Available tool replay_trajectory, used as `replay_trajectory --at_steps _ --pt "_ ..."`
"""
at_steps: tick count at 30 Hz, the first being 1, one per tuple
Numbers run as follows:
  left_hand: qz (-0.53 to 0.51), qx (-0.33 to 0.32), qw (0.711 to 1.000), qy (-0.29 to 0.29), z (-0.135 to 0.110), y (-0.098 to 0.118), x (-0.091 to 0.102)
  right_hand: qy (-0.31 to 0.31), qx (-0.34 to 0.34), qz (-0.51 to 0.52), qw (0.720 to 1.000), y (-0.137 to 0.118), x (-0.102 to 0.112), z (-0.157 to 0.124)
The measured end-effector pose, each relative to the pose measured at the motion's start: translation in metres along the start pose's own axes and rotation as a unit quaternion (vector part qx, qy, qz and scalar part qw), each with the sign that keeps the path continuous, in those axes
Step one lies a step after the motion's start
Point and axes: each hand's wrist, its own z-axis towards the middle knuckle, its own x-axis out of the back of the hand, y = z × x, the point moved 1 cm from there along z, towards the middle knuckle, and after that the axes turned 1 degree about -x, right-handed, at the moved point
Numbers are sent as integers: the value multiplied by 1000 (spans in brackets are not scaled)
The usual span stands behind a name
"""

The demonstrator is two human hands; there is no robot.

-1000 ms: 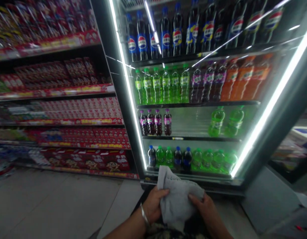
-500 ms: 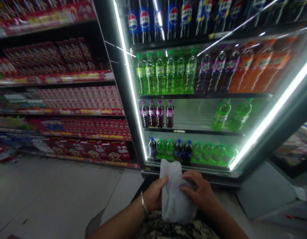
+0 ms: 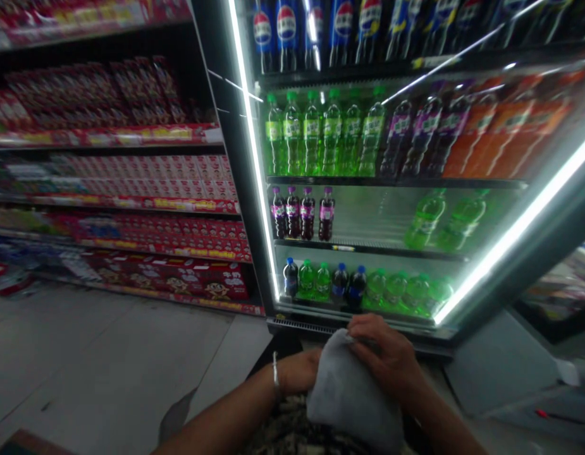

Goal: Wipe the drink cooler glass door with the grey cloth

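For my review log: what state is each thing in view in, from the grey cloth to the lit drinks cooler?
Grey fabric cloth: bunched, held by both hands.
Left hand: gripping the cloth's side.
Right hand: gripping the cloth's top.
Glass-door drinks cooler: lit, door closed.
Green plastic bottles: leaning on their shelf.

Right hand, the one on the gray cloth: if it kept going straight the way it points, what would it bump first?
The gray cloth, because the right hand's fingers are curled over its top. Past that, probably the vent grille of the drinks fridge, but depth is hard to judge here.
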Motion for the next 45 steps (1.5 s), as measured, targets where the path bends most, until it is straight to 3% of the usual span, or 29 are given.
replay_trajectory --at_steps 2,8,12,14,16,19,23,28,31,35,40,45 --pt "8 -20 1000 -15 -3 5 -3 -17 -34 4 999 7 -7 0" --pt "-94 20 995 -1 -4 -3 -1 -134 -209 80 965 14 -16 -1" --pt "-41 -17 998 -36 -2 1 -2 -133 -251 72 956 18 -9 4" --pt "-38 -11 999 -8 1 1 0 -104 -271 53 955 23 -3 6" --pt "-59 5 997 58 5 -1 4 -86 -289 34 953 29 0 7" --pt "-105 22 984 141 12 -9 13 -109 -311 32 943 39 0 7" --pt "-150 40 973 168 17 -19 22 -166 -344 111 917 50 -6 1" --pt "-135 12 973 189 20 -26 31 -234 -384 232 863 70 -19 -15" --pt "-138 3 969 203 22 -31 35 -209 -417 256 847 81 -30 -25" --pt "-206 -23 958 199 28 -41 42 -97 -472 283 829 93 -39 -33" --pt "-210 18 943 259 37 -71 65 -3 -493 303 815 115 -25 -38" --pt "-155 58 930 330 46 -115 85 54 -498 117 857 142 1 -45"
